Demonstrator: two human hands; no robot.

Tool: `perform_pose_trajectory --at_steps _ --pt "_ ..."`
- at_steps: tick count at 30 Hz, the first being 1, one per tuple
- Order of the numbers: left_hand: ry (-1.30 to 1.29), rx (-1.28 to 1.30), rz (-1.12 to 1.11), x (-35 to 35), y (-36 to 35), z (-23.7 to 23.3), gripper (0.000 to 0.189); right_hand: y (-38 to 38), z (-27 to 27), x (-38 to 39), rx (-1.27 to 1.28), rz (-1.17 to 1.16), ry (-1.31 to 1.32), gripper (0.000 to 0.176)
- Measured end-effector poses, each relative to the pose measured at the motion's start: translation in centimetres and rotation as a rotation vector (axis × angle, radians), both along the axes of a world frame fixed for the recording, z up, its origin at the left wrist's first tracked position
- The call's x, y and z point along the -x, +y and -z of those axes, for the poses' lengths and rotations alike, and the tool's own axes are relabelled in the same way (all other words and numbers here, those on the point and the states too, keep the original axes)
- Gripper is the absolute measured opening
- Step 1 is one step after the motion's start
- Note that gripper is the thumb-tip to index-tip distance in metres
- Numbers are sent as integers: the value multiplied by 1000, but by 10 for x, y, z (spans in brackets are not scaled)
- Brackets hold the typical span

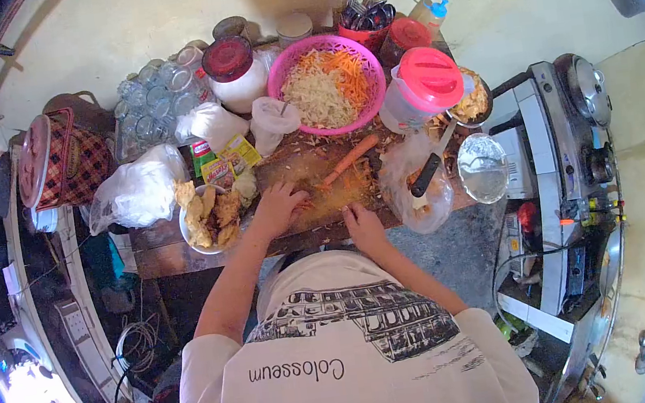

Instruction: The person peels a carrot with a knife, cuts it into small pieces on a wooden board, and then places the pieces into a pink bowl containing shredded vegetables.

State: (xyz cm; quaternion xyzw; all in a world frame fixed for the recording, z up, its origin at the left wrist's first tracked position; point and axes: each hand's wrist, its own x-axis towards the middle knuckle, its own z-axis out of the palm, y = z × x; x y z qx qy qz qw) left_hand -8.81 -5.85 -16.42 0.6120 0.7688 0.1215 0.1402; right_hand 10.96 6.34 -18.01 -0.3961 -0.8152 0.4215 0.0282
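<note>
Head view | left hand (283, 206) on board (294, 165), fingers curled loosely | right hand (364, 223) at board's near edge, grasp unclear | carrot (350, 159) on board

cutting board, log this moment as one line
left hand: by orange shreds on board | right hand: at board's near edge | carrot: lying on board | pink basket: beyond board

A bright orange carrot (351, 158) lies slantwise on the brown board (303, 162), loose orange shreds (364, 182) beside it.
</note>
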Motion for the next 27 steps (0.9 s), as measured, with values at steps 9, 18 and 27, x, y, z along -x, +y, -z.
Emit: perform_pose_trajectory --at_steps 9,18,27 --pt "-87 47 -40 7 -4 9 27 1 1 -3 2 -35 -10 40" --pt "-56 256 -163 -4 3 21 24 -2 -7 0 7 -41 -21 37" --pt "39 210 -265 -21 4 30 37 -1 0 -2 2 -47 -15 38"
